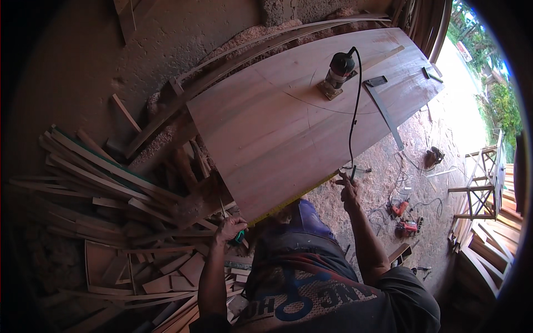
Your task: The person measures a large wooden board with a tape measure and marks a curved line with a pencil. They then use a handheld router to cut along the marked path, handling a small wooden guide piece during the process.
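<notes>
A large pale plywood panel (266, 155) with pencilled curves lies diagonally in front of me. My left hand (229, 227) is closed at its lower-left corner on a green tape measure (239, 236), whose yellow blade (277, 208) stretches along the near edge. My right hand (350, 191) is closed on a slim dark pencil-like stick (353, 172) at that edge, by the blade's far end. A router (336, 75) stands upright on the panel, its black cord running down past my right hand. A metal square (383, 114) rests at the panel's right side.
Curved wood strips and offcuts (100, 172) are heaped at left. Red power tools (405, 225) and a dark corded tool (434, 156) lie on the shaving-strewn floor (413, 177) at right. A wooden frame (480, 188), stacked boards (488, 252) and a bright opening stand farther right.
</notes>
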Demonstrator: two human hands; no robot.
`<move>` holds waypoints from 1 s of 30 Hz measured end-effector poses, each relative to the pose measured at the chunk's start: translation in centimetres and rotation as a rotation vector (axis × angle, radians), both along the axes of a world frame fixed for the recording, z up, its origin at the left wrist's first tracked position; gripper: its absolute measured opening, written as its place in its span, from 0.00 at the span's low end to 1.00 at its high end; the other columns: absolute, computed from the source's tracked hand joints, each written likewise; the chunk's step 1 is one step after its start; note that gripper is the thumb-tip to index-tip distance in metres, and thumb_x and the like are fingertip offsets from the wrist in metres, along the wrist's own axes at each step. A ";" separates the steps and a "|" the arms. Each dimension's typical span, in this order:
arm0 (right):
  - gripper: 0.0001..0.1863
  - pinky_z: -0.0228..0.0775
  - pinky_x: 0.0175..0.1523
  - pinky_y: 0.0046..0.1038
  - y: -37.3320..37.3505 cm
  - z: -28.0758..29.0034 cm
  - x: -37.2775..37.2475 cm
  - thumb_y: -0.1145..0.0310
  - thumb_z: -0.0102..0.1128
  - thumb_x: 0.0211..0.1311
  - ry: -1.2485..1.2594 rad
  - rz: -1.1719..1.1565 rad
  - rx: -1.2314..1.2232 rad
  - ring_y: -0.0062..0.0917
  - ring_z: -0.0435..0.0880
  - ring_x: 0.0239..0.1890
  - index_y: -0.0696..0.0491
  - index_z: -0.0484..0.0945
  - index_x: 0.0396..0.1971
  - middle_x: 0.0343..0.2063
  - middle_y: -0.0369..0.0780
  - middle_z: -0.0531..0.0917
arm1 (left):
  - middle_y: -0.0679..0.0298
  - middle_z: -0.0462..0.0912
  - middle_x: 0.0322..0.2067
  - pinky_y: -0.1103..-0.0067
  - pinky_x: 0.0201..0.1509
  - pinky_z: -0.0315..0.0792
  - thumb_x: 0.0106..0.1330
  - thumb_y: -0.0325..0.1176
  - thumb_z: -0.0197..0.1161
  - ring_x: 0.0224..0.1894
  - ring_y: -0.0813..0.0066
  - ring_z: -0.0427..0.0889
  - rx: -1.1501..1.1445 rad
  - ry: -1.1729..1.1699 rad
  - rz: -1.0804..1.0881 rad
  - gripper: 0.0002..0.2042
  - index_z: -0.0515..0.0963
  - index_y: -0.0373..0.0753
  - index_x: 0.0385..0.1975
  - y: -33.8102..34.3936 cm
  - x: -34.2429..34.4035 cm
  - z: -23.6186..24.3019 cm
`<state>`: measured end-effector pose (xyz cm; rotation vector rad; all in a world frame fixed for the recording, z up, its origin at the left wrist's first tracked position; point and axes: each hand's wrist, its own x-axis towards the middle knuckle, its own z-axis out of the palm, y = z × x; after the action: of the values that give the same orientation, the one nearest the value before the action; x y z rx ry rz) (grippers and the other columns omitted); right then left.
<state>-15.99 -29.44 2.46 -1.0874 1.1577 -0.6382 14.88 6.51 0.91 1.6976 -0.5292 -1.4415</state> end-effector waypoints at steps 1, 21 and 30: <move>0.24 0.47 0.13 0.20 -0.2 0.0 0.3 0.47 0.57 0.65 0.022 -0.023 0.010 0.11 0.57 0.08 0.54 0.81 0.45 0.25 0.36 0.84 | 0.70 0.83 0.24 0.83 0.29 0.70 0.63 0.33 0.61 0.24 0.88 0.75 0.009 -0.014 0.002 0.08 0.82 0.35 0.32 0.1 0.0 -0.3; 0.22 0.75 0.44 0.25 -3.3 0.6 -1.5 0.56 0.55 0.70 0.040 0.080 -0.209 0.25 0.83 0.40 0.60 0.75 0.49 0.38 0.42 0.83 | 0.70 0.83 0.24 0.84 0.29 0.70 0.63 0.32 0.62 0.24 0.87 0.75 0.014 0.008 0.047 0.07 0.82 0.35 0.32 0.8 -0.3 -1.7; 0.11 0.75 0.47 0.31 -4.3 -1.0 -0.9 0.65 0.58 0.64 0.421 0.278 -0.769 0.32 0.84 0.41 0.55 0.83 0.39 0.36 0.43 0.85 | 0.68 0.83 0.25 0.83 0.29 0.72 0.63 0.32 0.61 0.25 0.86 0.77 0.043 -0.020 0.008 0.08 0.82 0.34 0.33 0.5 0.3 -0.8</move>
<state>-16.87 -33.72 1.51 -2.0762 1.0966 -0.6663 15.14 6.99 0.11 1.7472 -0.5053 -1.4408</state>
